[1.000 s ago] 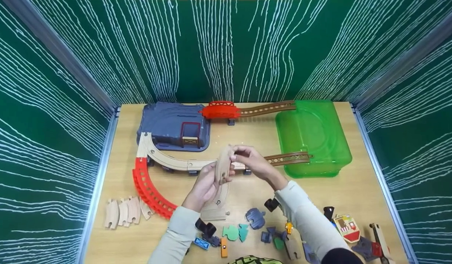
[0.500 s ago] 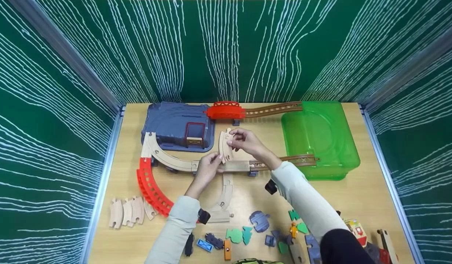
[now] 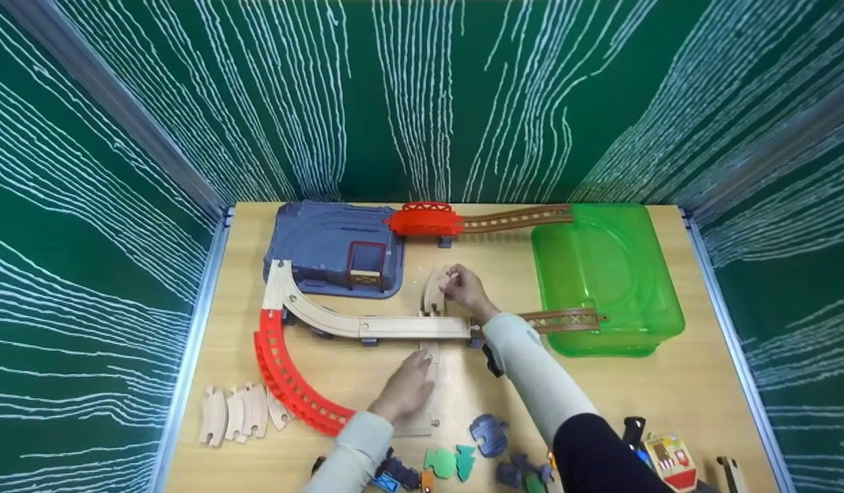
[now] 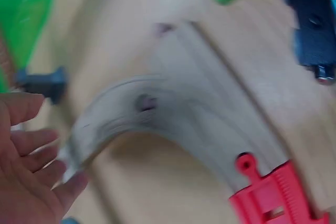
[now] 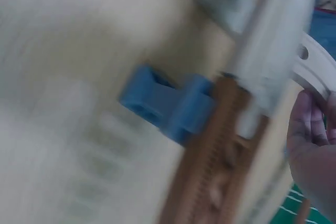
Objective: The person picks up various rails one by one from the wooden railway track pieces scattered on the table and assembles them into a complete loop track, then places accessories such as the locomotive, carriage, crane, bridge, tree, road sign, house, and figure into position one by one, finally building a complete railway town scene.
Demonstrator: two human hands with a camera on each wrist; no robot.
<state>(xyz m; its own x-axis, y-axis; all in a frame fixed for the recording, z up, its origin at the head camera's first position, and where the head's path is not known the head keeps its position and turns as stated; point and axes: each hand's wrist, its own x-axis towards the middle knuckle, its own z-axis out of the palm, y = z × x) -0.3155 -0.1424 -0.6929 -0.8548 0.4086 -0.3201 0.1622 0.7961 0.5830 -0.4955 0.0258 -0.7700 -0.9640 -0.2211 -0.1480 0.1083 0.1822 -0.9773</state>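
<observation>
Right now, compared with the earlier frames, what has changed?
The left hand let go of the curved track and moved to the near side. The right hand still holds it, now beyond the raised straight track. The red bridge and green box stayed put.

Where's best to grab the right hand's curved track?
Pinch the curved track by its far end, coming from the right, like the right hand: it's slim, and its near end sits close to the straight track, so fingers probably have less room there.

We are seeing smooth, matt wood on the curved track (image 3: pixel 433 293) and glossy plastic on the green box (image 3: pixel 562 270).
</observation>
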